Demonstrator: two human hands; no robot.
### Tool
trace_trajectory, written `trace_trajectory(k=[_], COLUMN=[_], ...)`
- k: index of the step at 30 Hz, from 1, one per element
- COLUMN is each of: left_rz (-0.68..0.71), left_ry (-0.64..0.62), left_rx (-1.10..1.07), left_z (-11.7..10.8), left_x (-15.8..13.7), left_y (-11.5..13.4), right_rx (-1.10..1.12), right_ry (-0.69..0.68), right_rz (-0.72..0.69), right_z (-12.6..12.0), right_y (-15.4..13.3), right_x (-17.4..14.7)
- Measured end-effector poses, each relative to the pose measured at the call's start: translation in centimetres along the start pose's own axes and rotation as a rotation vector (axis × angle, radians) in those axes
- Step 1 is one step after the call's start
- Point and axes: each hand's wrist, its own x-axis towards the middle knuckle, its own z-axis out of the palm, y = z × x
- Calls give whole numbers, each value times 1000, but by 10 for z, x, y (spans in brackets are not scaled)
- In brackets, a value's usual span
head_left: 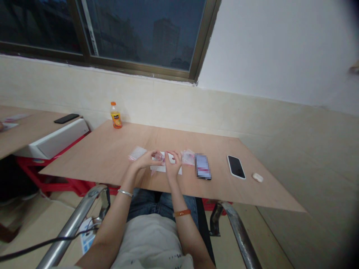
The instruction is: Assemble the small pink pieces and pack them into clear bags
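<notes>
My left hand is closed, thumb and fingers curled round a small clear, pinkish piece that looks like plastic; its exact kind is too small to tell. Close beside it, my right hand pinches with thumb and forefinger at the piece's right side; what lies between those fingertips cannot be made out. Both hands are just above a white sheet of paper on the table. To the left of my left hand lies a clear plastic packet with pink marks. Similar packets lie right of my right hand.
On the wooden table are a phone with a lit, blurred screen, a white-edged phone and a small white case. An orange drink bottle stands at the back left. Metal chair arms flank me.
</notes>
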Motion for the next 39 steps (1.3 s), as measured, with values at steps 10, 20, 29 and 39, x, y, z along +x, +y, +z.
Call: trace_trajectory(k=[10, 20, 29, 39], left_rz=[19, 14, 31, 32], left_ry=[-21, 48, 75, 171], left_rx=[-27, 30, -29, -2], left_z=[-1, -2, 0, -1], left_x=[1, 1, 0, -3], left_y=[0, 1, -3, 5], right_rx=[26, 92, -94, -625], right_ry=[-120, -81, -61, -388], right_rz=[-20, 41, 131, 43], right_z=[-3, -2, 6, 5], right_y=[4, 6, 52, 69], right_x=[3, 4, -7, -20])
